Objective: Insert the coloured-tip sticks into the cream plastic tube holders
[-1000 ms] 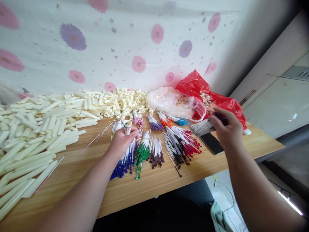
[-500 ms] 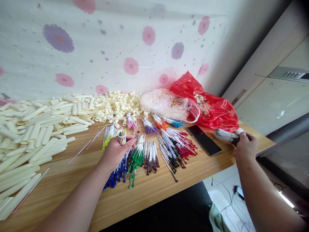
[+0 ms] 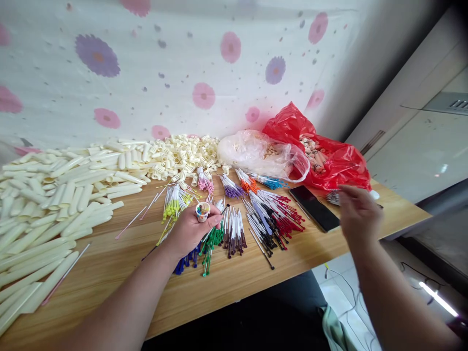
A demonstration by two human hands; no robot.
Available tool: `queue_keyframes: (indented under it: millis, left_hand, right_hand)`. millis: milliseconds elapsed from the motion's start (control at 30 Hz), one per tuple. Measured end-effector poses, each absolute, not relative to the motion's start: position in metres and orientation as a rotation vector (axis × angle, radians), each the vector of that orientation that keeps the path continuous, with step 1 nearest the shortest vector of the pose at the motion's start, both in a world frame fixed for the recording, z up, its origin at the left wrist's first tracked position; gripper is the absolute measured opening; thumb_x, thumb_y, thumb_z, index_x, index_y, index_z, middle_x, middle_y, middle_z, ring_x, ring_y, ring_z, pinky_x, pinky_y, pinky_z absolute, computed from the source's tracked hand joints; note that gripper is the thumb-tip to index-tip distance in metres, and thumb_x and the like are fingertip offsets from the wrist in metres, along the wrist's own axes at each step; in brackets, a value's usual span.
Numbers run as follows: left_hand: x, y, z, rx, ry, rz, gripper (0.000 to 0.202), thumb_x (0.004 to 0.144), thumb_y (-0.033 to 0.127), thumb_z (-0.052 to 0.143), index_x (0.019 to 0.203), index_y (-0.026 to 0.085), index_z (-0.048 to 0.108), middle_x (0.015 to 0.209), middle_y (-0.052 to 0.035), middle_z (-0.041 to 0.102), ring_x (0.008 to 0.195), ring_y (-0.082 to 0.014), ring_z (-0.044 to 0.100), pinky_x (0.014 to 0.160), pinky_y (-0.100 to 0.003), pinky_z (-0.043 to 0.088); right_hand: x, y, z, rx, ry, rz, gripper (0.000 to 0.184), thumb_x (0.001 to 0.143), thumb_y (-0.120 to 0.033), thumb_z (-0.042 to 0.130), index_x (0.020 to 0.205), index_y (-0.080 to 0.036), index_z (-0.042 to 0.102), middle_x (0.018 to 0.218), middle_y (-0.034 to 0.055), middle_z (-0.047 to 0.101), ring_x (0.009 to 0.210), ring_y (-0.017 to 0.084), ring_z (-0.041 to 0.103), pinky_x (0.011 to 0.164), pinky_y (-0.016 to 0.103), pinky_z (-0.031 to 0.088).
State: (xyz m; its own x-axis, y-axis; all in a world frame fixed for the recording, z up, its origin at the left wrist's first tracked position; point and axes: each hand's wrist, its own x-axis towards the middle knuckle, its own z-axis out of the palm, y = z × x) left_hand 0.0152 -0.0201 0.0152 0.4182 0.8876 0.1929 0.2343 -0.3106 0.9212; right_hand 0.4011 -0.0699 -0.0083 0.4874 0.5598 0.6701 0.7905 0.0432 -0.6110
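While left hand [image 3: 192, 229] curls closed around cream plastic tube [image 3: 203, 219] | right hand [image 3: 360, 214] is blurred: finger spread, hold indeterminable | risk: tilting tube might spill multicoloured contents [image 3: 202, 210]

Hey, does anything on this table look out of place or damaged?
Yes: a pink-tipped stick lies beside the cream tubes on the left, far from the pink bunch. A black-tipped stick lies slightly apart from the black bunch. Both look like strays because most sticks are grouped by colour. I see no clear damage.
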Motion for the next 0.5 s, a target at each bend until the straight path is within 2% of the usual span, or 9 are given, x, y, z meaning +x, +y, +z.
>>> queue_keyframes:
  millis: [33, 100, 200, 267, 400, 500]
  left_hand:
    - [0.016, -0.021, 0.016, 1.795, 0.966, 0.915, 0.019, 0.082, 0.032, 0.058, 0.071, 0.017, 0.063, 0.063, 0.0014, 0.061, 0.055, -0.0109, 0.050, 0.054, -0.023, 0.038]
    - [0.017, -0.021, 0.017, 1.811, 0.971, 0.898, 0.020, 0.083, 0.031, 0.057, 0.070, 0.017, 0.063, 0.063, 0.0014, 0.062, 0.056, -0.0109, 0.051, 0.055, -0.023, 0.038]
    - [0.016, -0.021, 0.017, 1.824, 0.971, 0.903, 0.020, 0.083, 0.031, 0.058, 0.069, 0.017, 0.063, 0.064, 0.0010, 0.062, 0.058, -0.0114, 0.052, 0.056, -0.023, 0.039]
    - [0.015, -0.021, 0.017, 1.812, 0.965, 0.925, 0.019, 0.083, 0.031, 0.058, 0.071, 0.017, 0.063, 0.064, 0.0008, 0.062, 0.059, -0.0114, 0.052, 0.056, -0.023, 0.039]
    - [0.013, -0.022, 0.015, 1.732, 0.958, 1.008, 0.016, 0.083, 0.032, 0.059, 0.077, 0.017, 0.062, 0.064, 0.0016, 0.062, 0.055, -0.0100, 0.049, 0.053, -0.023, 0.038]
    - [0.011, -0.023, 0.014, 1.685, 0.959, 1.049, 0.017, 0.084, 0.033, 0.058, 0.077, 0.018, 0.060, 0.063, 0.0026, 0.060, 0.054, -0.0091, 0.046, 0.051, -0.022, 0.036]
  right_hand:
    - [0.376, -0.069, -0.003, -1.539, -1.348, -0.114, 0.022, 0.083, -0.038, 0.060, 0.094, -0.020, 0.065, 0.087, 0.0143, 0.067, 0.080, 0.025, 0.064, 0.071, 0.040, 0.050]
    - [0.326, -0.067, 0.008, -1.338, -1.708, 0.211, 0.017, 0.086, -0.031, 0.057, 0.096, -0.021, 0.067, 0.087, 0.0091, 0.069, 0.079, 0.021, 0.065, 0.073, 0.037, 0.051]
    - [0.264, -0.057, 0.020, -1.082, -1.980, 0.582, 0.026, 0.087, -0.027, 0.058, 0.111, -0.022, 0.063, 0.092, 0.0069, 0.068, 0.084, 0.017, 0.064, 0.076, 0.033, 0.052]
    - [0.237, -0.046, 0.027, -0.995, -1.957, 0.772, 0.031, 0.084, -0.027, 0.061, 0.114, -0.020, 0.062, 0.093, 0.0064, 0.069, 0.084, 0.016, 0.065, 0.075, 0.032, 0.054]
    - [0.208, -0.019, 0.034, -0.788, -1.761, 1.174, 0.022, 0.077, -0.029, 0.068, 0.096, -0.019, 0.067, 0.084, 0.0030, 0.069, 0.077, 0.014, 0.066, 0.073, 0.030, 0.055]
    - [0.199, -0.006, 0.034, -0.696, -1.629, 1.301, 0.023, 0.073, -0.028, 0.073, 0.093, -0.018, 0.068, 0.080, 0.0011, 0.069, 0.072, 0.011, 0.066, 0.070, 0.026, 0.055]
